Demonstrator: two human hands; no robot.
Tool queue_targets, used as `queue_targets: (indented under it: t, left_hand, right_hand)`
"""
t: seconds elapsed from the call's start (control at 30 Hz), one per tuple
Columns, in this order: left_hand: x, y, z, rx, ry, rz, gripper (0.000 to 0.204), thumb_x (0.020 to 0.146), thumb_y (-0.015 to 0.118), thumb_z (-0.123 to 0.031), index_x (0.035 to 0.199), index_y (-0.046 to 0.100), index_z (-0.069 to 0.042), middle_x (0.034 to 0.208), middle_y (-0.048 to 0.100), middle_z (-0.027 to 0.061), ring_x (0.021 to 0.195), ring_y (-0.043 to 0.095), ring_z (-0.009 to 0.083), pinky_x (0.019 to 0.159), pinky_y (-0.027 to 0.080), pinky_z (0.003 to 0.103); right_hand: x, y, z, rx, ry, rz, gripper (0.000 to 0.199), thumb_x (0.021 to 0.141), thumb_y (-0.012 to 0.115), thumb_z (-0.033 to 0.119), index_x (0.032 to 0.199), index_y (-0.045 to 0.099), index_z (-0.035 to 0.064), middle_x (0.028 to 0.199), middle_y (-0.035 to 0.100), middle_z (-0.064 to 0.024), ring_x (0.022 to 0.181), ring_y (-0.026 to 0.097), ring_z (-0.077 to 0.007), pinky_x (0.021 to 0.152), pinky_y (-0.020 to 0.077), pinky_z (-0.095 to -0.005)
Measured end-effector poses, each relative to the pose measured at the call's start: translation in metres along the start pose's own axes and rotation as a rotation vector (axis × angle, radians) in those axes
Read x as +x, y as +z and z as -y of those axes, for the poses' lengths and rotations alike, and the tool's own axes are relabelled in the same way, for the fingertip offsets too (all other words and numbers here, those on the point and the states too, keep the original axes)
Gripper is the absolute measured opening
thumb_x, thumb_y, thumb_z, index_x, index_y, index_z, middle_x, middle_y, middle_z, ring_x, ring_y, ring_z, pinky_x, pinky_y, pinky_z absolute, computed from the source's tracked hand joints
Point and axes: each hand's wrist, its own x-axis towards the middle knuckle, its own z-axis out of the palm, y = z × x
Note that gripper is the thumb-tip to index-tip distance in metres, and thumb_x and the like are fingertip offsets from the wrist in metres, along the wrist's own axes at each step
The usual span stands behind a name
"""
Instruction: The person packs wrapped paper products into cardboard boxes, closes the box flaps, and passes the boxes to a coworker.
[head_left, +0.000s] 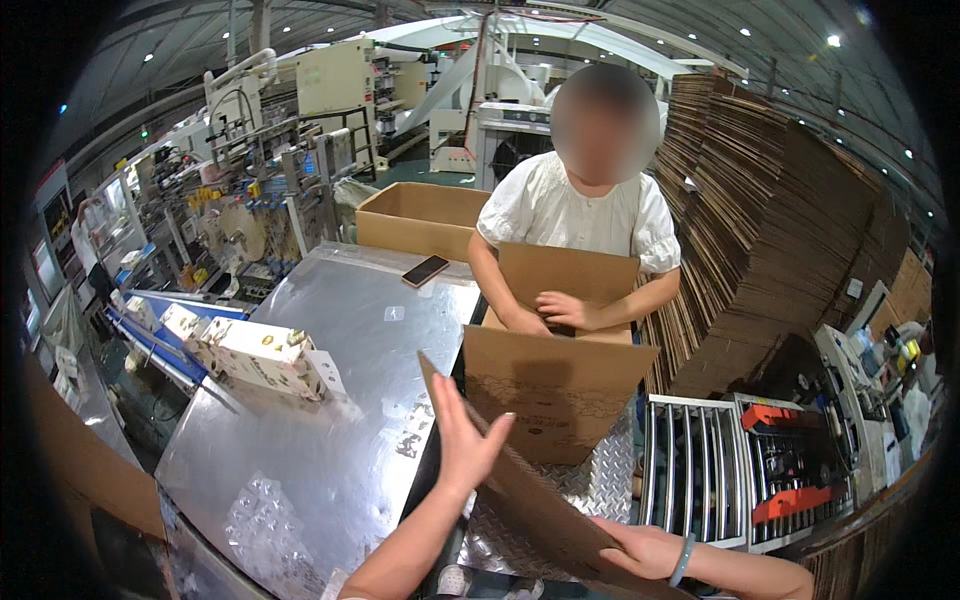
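A flat brown cardboard piece (545, 505), seen nearly edge-on, stands tilted in front of me. My left hand (467, 440) lies against its far left end, fingers stretched and thumb apart. At its near right end my right hand (645, 550) grips the edge, with a bracelet on the wrist. Just beyond stands an open cardboard box (545, 400) with its flaps up. A co-worker in a white top (580, 215) reaches into that box with both hands; what those hands touch inside is hidden.
Left is a metal table (330, 420) bearing a phone (426, 270) and clear plastic pieces (265, 530). White patterned cartons (260, 352) sit by a blue conveyor (150, 335). Another open box (420, 215) stands behind. Right are stacked cardboard (745, 230) and a roller conveyor (695, 470).
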Motion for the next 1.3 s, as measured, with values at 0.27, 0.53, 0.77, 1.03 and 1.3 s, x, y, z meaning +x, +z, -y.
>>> queue_targets:
  t: [0.27,0.53,0.77,1.03,1.3]
  left_hand:
    - [-0.015,-0.051,0.018,-0.574,-0.314,0.266,0.097,0.076,0.061,-0.003,0.144,-0.008,-0.002,0.144,0.022,0.0175,0.131,0.027,0.0250,0.106,0.027,0.033]
    - [0.060,-0.077,-0.020,-0.074,0.163,1.191,0.091,0.068,0.057,-0.004,0.142,0.004,0.004,0.145,0.018,0.0263,0.137,0.019,0.0330,0.111,0.018,0.035]
    - [-0.020,-0.032,0.103,1.141,0.603,1.599,0.094,0.078,0.033,-0.076,0.138,0.035,-0.004,0.148,0.023,0.0142,0.138,0.016,0.0323,0.107,0.006,0.061]
    - [0.116,-0.018,-0.017,0.027,0.793,0.853,0.032,0.081,0.060,-0.030,0.099,0.057,-0.004,0.095,0.063,0.0161,0.091,0.059,0.0335,0.082,0.046,0.043]
    - [0.073,-0.044,0.054,0.654,0.534,1.567,0.083,0.086,0.026,-0.069,0.142,0.025,-0.007,0.148,0.017,0.0223,0.134,0.017,0.0447,0.111,0.018,0.044]
  right_hand:
    - [-0.036,-0.051,-0.039,0.115,0.248,0.035,0.053,0.088,0.051,0.043,0.131,0.045,0.0116,0.108,0.062,-0.0199,0.095,0.061,-0.0335,0.083,0.0476,-0.0366]
    - [-0.004,-0.099,-0.070,-0.128,0.528,-0.562,0.050,0.090,0.047,0.035,0.122,0.045,-0.0034,0.086,0.062,-0.0284,0.083,0.062,-0.0408,0.076,0.0512,-0.0433]
    - [0.109,0.033,-0.042,-0.488,0.323,-0.287,0.087,0.078,0.042,0.072,0.143,0.027,0.0168,0.150,0.010,-0.0195,0.138,0.006,-0.0405,0.101,0.0111,-0.0692]
    - [0.103,0.044,-0.061,-0.463,0.208,-0.256,0.063,0.081,0.054,0.055,0.130,0.049,0.0165,0.142,0.032,-0.0186,0.132,0.028,-0.0378,0.101,0.0221,-0.0627]
    - [0.022,0.025,0.100,-0.328,-0.124,-0.769,0.049,0.082,0.059,0.022,0.127,0.050,0.0065,0.134,0.045,-0.0192,0.119,0.048,-0.0351,0.086,0.0474,-0.0412]
